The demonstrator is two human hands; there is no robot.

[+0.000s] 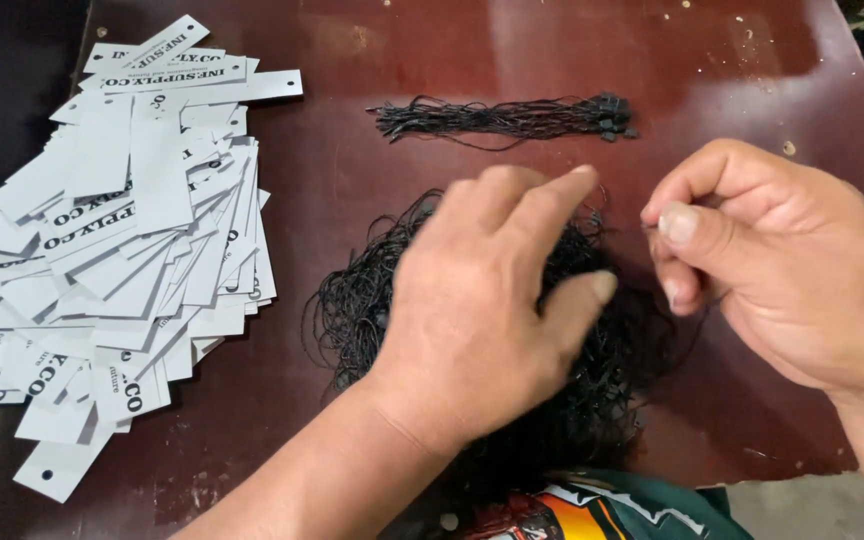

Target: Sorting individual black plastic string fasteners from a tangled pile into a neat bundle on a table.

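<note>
Your left hand [472, 320] presses flat, fingers spread, pinning the black string pile [352, 300] mid-table so your right hand [762, 270] can pinch one strand free; paper tags [142, 240] wait at the left edge.

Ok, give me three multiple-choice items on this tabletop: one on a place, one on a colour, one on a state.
1. Where does the pile of paper tags lie?
A. At the left of the table
B. Under the right hand
C. At the right edge

2. What colour is the loose heap of strings?
A. White
B. Black
C. Red

3. How is the right hand set?
A. Flat on the table
B. Thumb and fingers pinched together
C. Gripping a tag

Answers:
1. A, the white tags spread beside the left hand.
2. B, it matches the tidy string bundle above it.
3. B, the fingertips meet over the heap.
</note>
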